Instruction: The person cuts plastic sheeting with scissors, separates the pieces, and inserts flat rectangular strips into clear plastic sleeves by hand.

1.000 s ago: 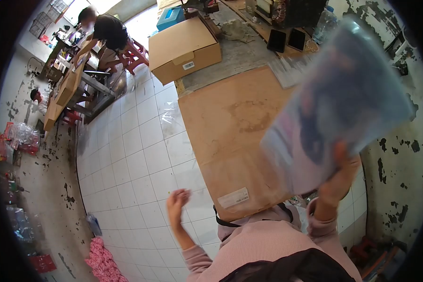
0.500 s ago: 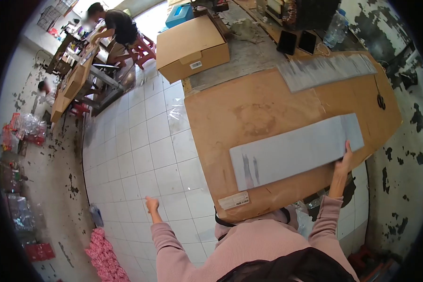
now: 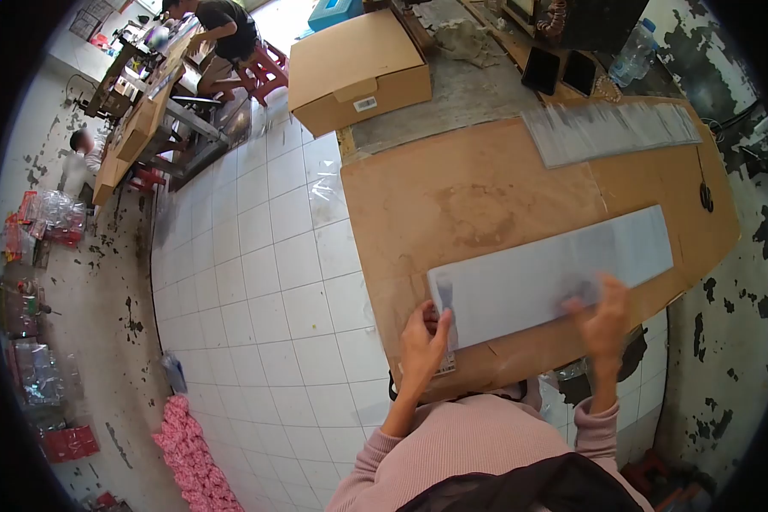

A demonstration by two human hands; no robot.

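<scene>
A long, flat, grey-white stack of what look like plastic sheets [image 3: 520, 286] lies at a slant on the brown cardboard [image 3: 478, 213] in front of me. My left hand [image 3: 425, 346] is at its left end, thumb over the near-left corner and fingers curled at the edge. Above the stack's near edge, right of the middle, my right hand [image 3: 604, 324] is smeared by motion, so its fingers cannot be read. A second batch of streaky clear sheets [image 3: 614, 132] rests further back. Partly behind my left hand is a white label [image 3: 446, 364].
Black scissors [image 3: 706, 198] lie at the right. Two phones [image 3: 541, 70], a plastic bottle [image 3: 633, 55] and a cardboard box [image 3: 358, 68] stand beyond. Tiled floor [image 3: 256, 256] runs along the left, with a pink bundle [image 3: 192, 452]. Two people sit at a far workbench [image 3: 149, 128].
My left hand has come in from over the floor to the stack's left end. My right hand has left the stack's right end and moved left. The view has shifted slightly.
</scene>
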